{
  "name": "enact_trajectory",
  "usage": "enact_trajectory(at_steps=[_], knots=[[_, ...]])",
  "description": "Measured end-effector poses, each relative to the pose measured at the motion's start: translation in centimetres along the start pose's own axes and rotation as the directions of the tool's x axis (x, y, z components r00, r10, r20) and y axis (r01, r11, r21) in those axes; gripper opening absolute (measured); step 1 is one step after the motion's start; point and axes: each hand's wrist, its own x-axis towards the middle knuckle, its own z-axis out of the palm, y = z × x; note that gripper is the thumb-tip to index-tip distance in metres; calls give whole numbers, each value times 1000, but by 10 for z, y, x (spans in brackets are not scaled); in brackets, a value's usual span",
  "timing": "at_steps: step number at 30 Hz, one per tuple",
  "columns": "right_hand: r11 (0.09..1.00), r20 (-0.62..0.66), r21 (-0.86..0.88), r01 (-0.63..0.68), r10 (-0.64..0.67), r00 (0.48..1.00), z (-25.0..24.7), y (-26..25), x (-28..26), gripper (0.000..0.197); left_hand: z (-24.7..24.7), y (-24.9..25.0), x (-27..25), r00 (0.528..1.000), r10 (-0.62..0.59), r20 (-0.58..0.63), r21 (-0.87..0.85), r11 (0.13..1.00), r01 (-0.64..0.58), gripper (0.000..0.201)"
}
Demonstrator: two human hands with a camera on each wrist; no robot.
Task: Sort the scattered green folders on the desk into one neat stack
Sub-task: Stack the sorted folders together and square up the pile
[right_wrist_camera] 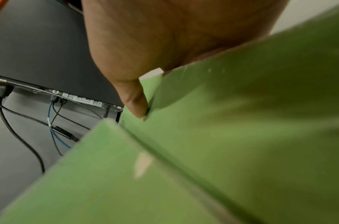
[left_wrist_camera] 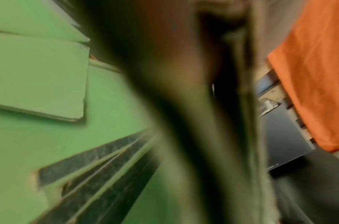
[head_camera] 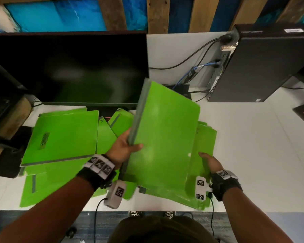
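The left hand [head_camera: 124,149] grips one green folder [head_camera: 163,137] by its grey spine, thumb on the cover, holding it tilted above the white table [head_camera: 253,155]. The right hand [head_camera: 210,162] rests on the folders to the right; whether its fingers grasp is unclear. At least five more folders [head_camera: 61,137] lie scattered before one black monitor [head_camera: 68,67].

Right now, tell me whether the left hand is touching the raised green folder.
Touching. In the head view the left hand grips the raised green folder at its grey spine edge, thumb lying across the green cover.
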Motion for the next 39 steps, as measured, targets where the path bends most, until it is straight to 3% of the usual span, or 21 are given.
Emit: enact_trajectory(at_steps=[2,3,4,7,11,14,17,20,22,24,26,28,31,33,36,39], knots=[[993,25,120,-19,16,1000,2,-9,-19,45,16,-16,22,997,-43,71,103,994,35,75],[990,19,136,-29,27,999,4,-13,-27,40,21,-26,32,994,-73,87,156,986,59,77],[989,12,144,-23,22,1000,7,-15,-32,44,23,-36,40,992,-98,81,218,973,79,79],[1000,-45,12,2,-2,999,12,-15,-34,80,27,-61,56,987,-152,44,385,915,123,78],[1000,-106,-17,-12,10,994,15,-16,-34,105,32,-83,63,991,-131,1,602,791,104,83],[997,-122,-67,45,-53,991,17,-17,-30,87,38,-94,62,994,-87,59,738,674,15,102],[992,-105,-114,52,-64,992,18,-17,-30,75,37,-98,58,993,-86,75,725,688,4,109],[988,-138,-145,48,-68,988,21,-13,-30,82,6,-100,52,991,-39,-125,686,718,115,87],[988,-172,-149,43,-69,983,22,-12,-30,84,-30,-104,44,930,27,-366,655,717,237,73],[985,-195,-171,33,-66,979,23,-13,-32,84,-69,-109,29,801,28,-597,589,693,415,70],[981,-205,-194,27,-67,977,23,-13,-33,84,-105,-117,11,714,-43,-699,540,624,566,76],[976,-207,-215,28,-73,976,22,-15,-35,83,-130,-133,-4,700,-173,-693,510,569,645,81],[976,-210,-219,20,-67,975,22,-16,-36,84,-140,-151,-24,742,-266,-615,554,524,647,83],[977,-214,-214,17,-64,975,23,-16,-37,83,-131,-150,-34,800,-173,-574,664,474,579,68],[975,-226,-221,14,-66,972,24,-17,-38,84,-110,-145,-44,912,42,-408,829,435,351,48],[970,-235,-243,-4,-55,970,25,-18,-40,86,-98,-151,-42,972,-22,-233,851,480,215,54]])
